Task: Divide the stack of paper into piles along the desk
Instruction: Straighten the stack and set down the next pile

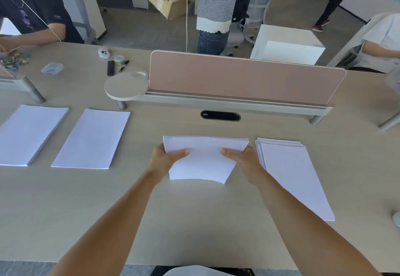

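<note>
Centrally, the left grip [167, 160] and right grip [243, 160] each clasp one side of a sheaf of paper [203, 164], thumbs on top, over the bench [194, 221]. A thick pile [28, 135] and a thinner pile [92, 139] lie at the left of the frame; a fanned pile [292, 178] lies just right of the right grip.

the leftmost pile [28, 135] runs off the left edge; the held stack [203, 161] hides fingers beneath.
</note>
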`<action>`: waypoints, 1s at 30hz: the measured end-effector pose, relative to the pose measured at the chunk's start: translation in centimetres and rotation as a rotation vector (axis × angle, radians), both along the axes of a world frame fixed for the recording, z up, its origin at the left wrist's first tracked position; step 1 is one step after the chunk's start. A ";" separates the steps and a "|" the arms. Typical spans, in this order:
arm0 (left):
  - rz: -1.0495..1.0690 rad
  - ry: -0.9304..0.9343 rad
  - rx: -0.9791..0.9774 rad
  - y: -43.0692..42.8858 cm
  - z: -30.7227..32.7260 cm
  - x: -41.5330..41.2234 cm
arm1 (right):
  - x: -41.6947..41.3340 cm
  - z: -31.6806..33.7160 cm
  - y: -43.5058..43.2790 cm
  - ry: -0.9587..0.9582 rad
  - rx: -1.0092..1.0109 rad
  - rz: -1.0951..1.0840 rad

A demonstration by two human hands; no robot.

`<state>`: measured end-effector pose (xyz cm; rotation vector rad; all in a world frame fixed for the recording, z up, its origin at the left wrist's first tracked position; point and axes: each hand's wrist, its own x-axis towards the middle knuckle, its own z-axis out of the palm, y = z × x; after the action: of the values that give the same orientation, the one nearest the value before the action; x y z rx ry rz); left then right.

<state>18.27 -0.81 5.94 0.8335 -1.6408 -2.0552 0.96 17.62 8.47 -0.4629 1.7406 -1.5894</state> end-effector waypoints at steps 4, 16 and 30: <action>-0.028 -0.036 -0.004 -0.1 -0.7 -0.2 | 0.1 -0.1 0.0 -0.034 0.002 0.005; 0.116 -0.337 -0.281 -1.0 1.4 -4.5 | -2.6 2.3 -3.1 -0.006 0.152 -0.163; 0.063 -0.506 0.083 -0.8 -2.7 -13.9 | -10.3 -6.2 -2.1 -0.074 0.293 -0.166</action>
<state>4.37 -1.60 3.28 1.5109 -1.7458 -1.9840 -9.31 15.48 2.26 -0.1180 1.9554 -1.4092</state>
